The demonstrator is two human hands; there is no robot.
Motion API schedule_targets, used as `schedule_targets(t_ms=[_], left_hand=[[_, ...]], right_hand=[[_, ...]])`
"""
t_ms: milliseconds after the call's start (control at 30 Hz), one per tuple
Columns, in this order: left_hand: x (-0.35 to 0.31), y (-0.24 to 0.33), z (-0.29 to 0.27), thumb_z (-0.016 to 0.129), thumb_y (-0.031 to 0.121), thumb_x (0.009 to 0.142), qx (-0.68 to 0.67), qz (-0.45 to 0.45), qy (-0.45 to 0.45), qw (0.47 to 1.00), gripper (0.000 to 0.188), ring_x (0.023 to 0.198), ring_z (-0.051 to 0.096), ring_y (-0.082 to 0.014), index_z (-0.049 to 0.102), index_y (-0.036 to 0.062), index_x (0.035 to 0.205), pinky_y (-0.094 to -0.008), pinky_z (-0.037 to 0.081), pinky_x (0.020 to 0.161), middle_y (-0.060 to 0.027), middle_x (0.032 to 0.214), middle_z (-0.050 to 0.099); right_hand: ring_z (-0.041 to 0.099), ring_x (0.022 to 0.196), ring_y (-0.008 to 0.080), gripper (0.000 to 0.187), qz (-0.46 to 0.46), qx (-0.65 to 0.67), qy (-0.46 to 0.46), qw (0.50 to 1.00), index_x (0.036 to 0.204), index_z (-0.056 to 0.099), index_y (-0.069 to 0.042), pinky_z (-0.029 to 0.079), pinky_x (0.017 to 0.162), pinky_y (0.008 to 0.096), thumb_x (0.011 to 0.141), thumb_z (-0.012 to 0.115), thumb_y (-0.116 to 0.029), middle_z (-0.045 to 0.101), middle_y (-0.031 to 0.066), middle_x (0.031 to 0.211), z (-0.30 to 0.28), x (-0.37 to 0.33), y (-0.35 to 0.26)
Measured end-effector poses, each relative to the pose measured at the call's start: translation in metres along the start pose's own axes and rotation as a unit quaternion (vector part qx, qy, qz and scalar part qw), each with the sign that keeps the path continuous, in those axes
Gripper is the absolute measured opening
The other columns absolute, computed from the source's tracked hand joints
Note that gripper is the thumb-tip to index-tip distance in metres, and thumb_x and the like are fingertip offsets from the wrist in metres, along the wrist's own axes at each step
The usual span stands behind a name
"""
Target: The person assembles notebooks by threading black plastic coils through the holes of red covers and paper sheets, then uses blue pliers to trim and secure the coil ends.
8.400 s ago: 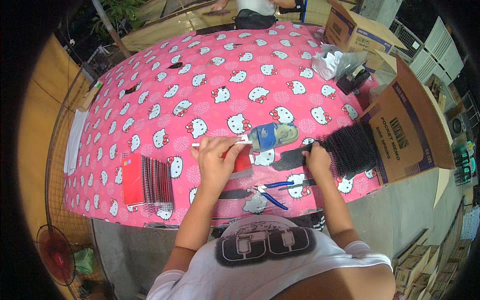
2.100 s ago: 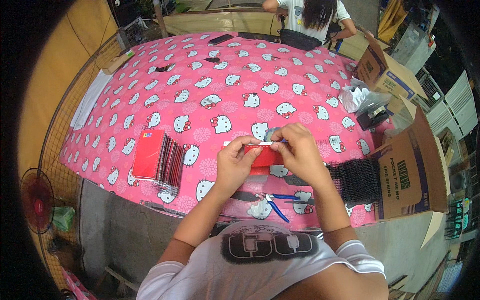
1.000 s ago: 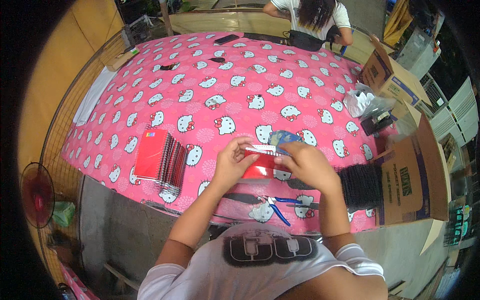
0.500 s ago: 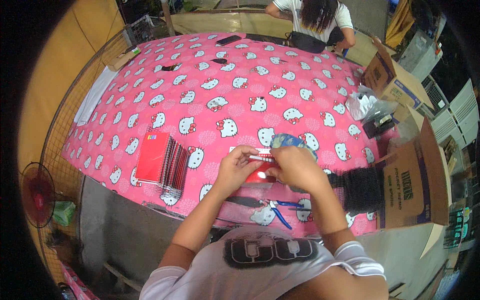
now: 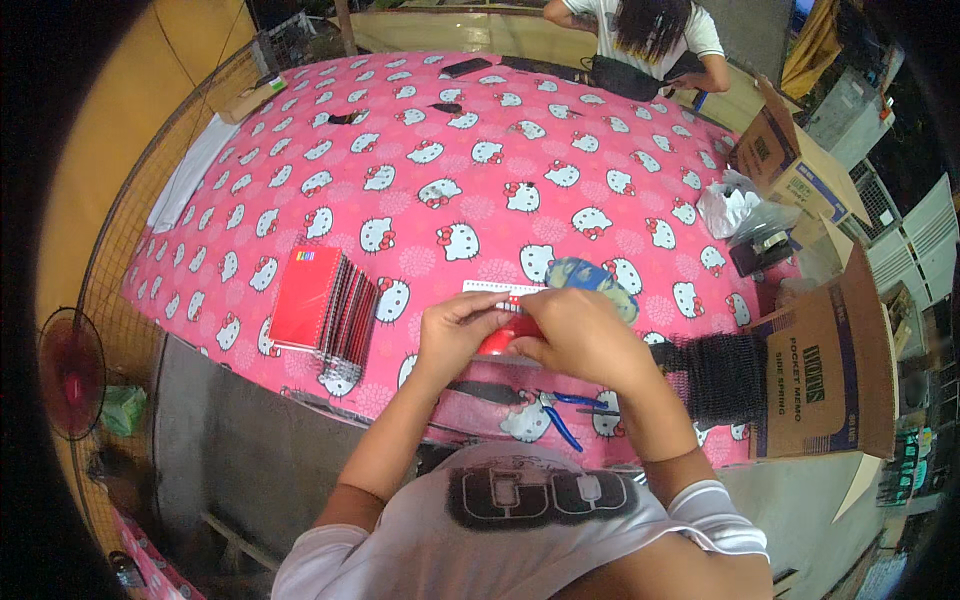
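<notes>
Close in front of me lies a small notebook with a red cover [image 5: 501,344] and white pages punched with holes along the far edge. My left hand [image 5: 458,330] pinches its left side near the punched edge. My right hand [image 5: 588,328] grips it from the right, thumb toward the cover. The fingers hide much of the notebook. Nearer to me, blue-handled pliers [image 5: 563,428] rest on the tablecloth. Beyond my right hand sits a blue and yellowish patterned cloth item [image 5: 570,272]. Left of my hands stands a stack of red spiral notebooks [image 5: 306,300].
A bundle of black spiral wires [image 5: 728,380] lies at the right, against an open cardboard box [image 5: 825,365]. Farther back are plastic bags [image 5: 745,210] and another carton [image 5: 790,165]. A phone [image 5: 467,67] lies at the far edge, near another person [image 5: 655,40].
The view has shifted slightly. Both hands stay on the red notebook; the left fingers have closed in nearer the right hand along the punched edge.
</notes>
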State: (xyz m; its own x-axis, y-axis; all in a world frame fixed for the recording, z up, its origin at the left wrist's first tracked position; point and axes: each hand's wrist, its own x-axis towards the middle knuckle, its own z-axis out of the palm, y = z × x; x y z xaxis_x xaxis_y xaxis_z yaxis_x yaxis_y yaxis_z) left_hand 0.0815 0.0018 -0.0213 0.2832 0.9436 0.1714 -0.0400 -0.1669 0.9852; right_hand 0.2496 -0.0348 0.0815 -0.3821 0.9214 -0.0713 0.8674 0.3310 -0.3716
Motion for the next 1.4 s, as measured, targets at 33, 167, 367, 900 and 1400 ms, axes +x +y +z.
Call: schedule_targets(t_ms=[33, 167, 367, 900, 1400], left_hand=[[0.001, -0.002, 0.003, 0.067, -0.005, 0.078, -0.022, 0.006, -0.007, 1.0, 0.021, 0.087, 0.063, -0.014, 0.069, -0.0004, 0.099, -0.0246, 0.053, 0.077, -0.0096, 0.098, 0.067], [0.0, -0.011, -0.002, 0.067, -0.008, 0.078, -0.104, 0.008, -0.035, 0.994, 0.025, 0.095, 0.061, -0.0154, 0.065, -0.0012, 0.102, -0.027, 0.051, 0.084, -0.0091, 0.098, 0.064], [0.018, -0.007, 0.017, 0.065, -0.011, 0.078, -0.176, 0.082, -0.101, 0.976, 0.026, 0.098, 0.058, -0.0146, 0.059, 0.0004, 0.1, -0.0284, 0.049, 0.089, -0.0091, 0.106, 0.058], [-0.02, 0.013, 0.039, 0.075, 0.002, 0.07, 0.215, 0.281, -0.012, 0.935, 0.02, 0.085, 0.062, -0.0264, 0.064, -0.0009, 0.086, -0.0346, 0.05, 0.074, -0.0142, 0.091, 0.065], [-0.022, 0.012, 0.037, 0.073, -0.003, 0.062, 0.257, 0.368, 0.019, 0.894, 0.025, 0.082, 0.064, -0.0282, 0.066, -0.0026, 0.087, -0.0349, 0.051, 0.074, -0.0145, 0.091, 0.067]], right_hand=[[0.061, 0.082, 0.0379, 0.031, -0.024, 0.004, 0.049, 0.999, 0.09, 0.061, 0.0, 0.047, 0.07, 0.0461, 0.074, 0.071, -0.024, 0.063, 0.0203, 0.085, 0.007, -0.001, 0.006], [0.061, 0.081, 0.0357, 0.033, -0.172, 0.089, 0.304, 0.933, 0.1, 0.06, 0.001, 0.048, 0.072, 0.0414, 0.075, 0.071, -0.017, 0.063, 0.0161, 0.095, 0.023, -0.028, 0.011], [0.053, 0.103, 0.033, 0.057, 0.016, 0.118, 0.18, 0.976, 0.121, 0.053, -0.003, 0.041, 0.088, 0.0415, 0.071, 0.073, -0.023, 0.055, 0.0173, 0.115, 0.135, -0.118, 0.048], [0.049, 0.097, 0.0343, 0.046, 0.131, 0.207, 0.197, 0.949, 0.12, 0.046, -0.001, 0.04, 0.085, 0.042, 0.077, 0.061, -0.012, 0.051, 0.0189, 0.101, 0.144, -0.138, 0.049], [0.058, 0.093, 0.0311, 0.037, 0.065, 0.237, 0.3, 0.922, 0.11, 0.055, 0.0, 0.046, 0.079, 0.0386, 0.083, 0.065, -0.021, 0.058, 0.017, 0.101, 0.082, -0.096, 0.009]])
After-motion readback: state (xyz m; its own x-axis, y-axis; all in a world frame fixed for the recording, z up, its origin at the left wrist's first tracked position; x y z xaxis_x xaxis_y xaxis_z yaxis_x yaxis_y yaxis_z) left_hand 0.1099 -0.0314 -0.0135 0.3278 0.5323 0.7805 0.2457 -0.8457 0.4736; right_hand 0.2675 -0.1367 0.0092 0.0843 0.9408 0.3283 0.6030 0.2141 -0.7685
